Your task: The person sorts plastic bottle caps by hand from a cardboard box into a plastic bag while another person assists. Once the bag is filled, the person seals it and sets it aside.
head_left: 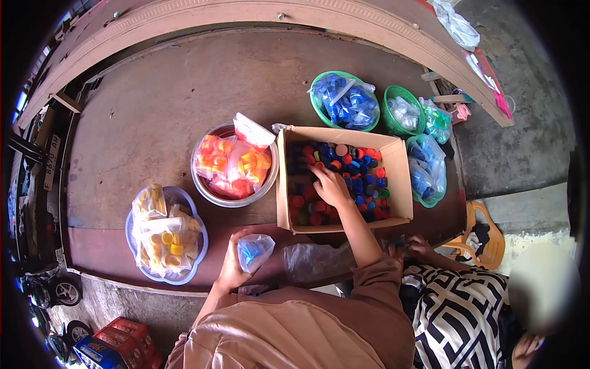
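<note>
My left hand (231, 268) is closed around a small clear plastic bag (263, 253) with blue bottle caps inside, held over the table's front edge. My right hand (332, 187) reaches into a cardboard box (393, 161) full of loose bottle caps (370, 179), mostly blue and red with some green, yellow and brown. Its fingers are stretched out and apart, touching caps on the left side of the box. Whatever lies under the fingertips is partly hidden. A crumpled clear plastic bag (313, 261) rests on the table between my arms.
Left of the box stand a bowl (198, 175) of bagged orange caps and a lavender basin (130, 237) of bagged yellow caps. Green baskets (314, 109) with bagged blue and white caps stand behind and right. Beside me, a person's hand (421, 248) is at the table edge.
</note>
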The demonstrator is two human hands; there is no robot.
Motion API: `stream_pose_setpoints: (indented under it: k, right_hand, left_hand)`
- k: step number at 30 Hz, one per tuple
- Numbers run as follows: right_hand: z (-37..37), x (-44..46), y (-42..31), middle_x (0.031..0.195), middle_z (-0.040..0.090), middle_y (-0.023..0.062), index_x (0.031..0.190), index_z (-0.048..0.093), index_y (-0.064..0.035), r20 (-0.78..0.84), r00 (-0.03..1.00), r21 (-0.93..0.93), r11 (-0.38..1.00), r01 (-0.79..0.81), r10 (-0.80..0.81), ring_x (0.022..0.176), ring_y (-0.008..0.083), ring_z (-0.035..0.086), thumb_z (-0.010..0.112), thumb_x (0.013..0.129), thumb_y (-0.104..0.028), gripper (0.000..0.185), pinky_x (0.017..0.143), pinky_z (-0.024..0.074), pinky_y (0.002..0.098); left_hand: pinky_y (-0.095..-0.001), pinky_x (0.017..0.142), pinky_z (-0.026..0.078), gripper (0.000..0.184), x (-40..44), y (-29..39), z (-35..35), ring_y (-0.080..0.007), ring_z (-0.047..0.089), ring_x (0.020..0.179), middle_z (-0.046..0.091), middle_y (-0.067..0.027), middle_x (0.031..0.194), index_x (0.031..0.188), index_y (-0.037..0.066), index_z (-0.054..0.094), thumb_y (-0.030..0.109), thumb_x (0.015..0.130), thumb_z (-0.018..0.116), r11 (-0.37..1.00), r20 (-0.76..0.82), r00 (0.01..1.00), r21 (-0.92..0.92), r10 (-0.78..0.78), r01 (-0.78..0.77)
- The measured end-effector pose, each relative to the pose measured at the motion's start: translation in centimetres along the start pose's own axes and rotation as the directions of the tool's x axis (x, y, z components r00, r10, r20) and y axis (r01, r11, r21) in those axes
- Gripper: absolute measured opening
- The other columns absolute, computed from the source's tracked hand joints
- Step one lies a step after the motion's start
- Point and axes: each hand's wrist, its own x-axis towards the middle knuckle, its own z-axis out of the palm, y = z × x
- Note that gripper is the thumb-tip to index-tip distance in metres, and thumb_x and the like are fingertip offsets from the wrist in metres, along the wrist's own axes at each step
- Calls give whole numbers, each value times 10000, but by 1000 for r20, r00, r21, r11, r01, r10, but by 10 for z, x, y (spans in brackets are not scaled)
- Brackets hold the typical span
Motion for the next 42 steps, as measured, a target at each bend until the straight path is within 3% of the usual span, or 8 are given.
stream_pose_setpoints:
  k: [10, 13, 16, 20, 23, 26, 31, 42]
  right_hand:
    - [8, 5, 5, 888, 578, 133, 790, 641, -57, 55, 994, -22, 995, -96, 97, 758, 347, 598, 583, 752, -153, 118, 651, 496, 429]
    - [14, 17, -7, 901, 585, 151, 777, 647, -25, 213, 955, -222, 962, -157, 205, 765, 344, 608, 612, 753, -207, 187, 666, 501, 430]
    - [27, 32, -25, 931, 591, 178, 783, 647, 12, 133, 942, -356, 902, -244, 307, 775, 336, 618, 620, 755, -233, 248, 668, 504, 425]
    - [93, 43, 20, 875, 620, 156, 801, 658, -5, -12, 967, -504, 833, -227, 256, 786, 317, 625, 691, 695, -267, 284, 668, 511, 403]
    - [104, 28, 41, 836, 623, 142, 816, 659, -36, 48, 980, -481, 864, -148, 194, 764, 323, 627, 726, 653, -262, 287, 668, 513, 409]
    - [39, 20, -3, 845, 618, 146, 806, 659, -57, 116, 952, -325, 917, -232, 282, 746, 335, 625, 728, 647, -241, 253, 660, 512, 421]
    - [36, 15, 16, 874, 621, 128, 803, 642, -60, 134, 962, -315, 930, -187, 239, 756, 336, 623, 718, 661, -237, 239, 668, 513, 427]
    - [30, 9, 9, 893, 615, 131, 772, 636, -67, -23, 966, -238, 937, -255, 257, 769, 342, 614, 618, 719, -135, 88, 680, 509, 436]
  left_hand:
    - [-377, 868, 443, 767, 1, 5, 0, -275, 552, 1018, 520, -175, 1112, 1253, 6, 299, 71, 641, 756, 1000, -4, 1000, -30, -9, 9]
    - [-379, 871, 442, 768, 0, 2, -1, -275, 550, 1023, 519, -175, 1116, 1252, 5, 300, 72, 638, 757, 1000, 2, 1000, -26, -15, 15]
    - [-379, 871, 442, 766, 2, 4, -1, -274, 548, 1024, 515, -176, 1119, 1252, 0, 299, 79, 642, 756, 1000, -7, 1000, -22, -3, 2]
    - [-378, 871, 441, 761, 0, 4, -4, -273, 547, 1022, 507, -177, 1123, 1253, -5, 299, 86, 649, 753, 1000, -18, 1000, -7, 18, -18]
    - [-377, 873, 440, 759, 1, 7, -4, -274, 546, 1023, 502, -178, 1125, 1252, -6, 300, 87, 651, 753, 1000, -39, 999, -19, 18, -19]
    - [-377, 876, 437, 763, 0, 10, -6, -274, 542, 1028, 499, -177, 1129, 1254, -7, 299, 85, 649, 753, 1000, -19, 1000, -16, 3, -3]
    - [-376, 883, 434, 763, -5, 2, -3, -268, 535, 1038, 503, -173, 1140, 1260, -3, 295, 74, 652, 749, 999, 17, 999, -1, 46, -46]
    - [-368, 877, 440, 743, -17, 5, -6, -265, 539, 1035, 514, -172, 1128, 1263, -1, 293, 61, 669, 736, 999, -18, 999, 18, 40, -40]
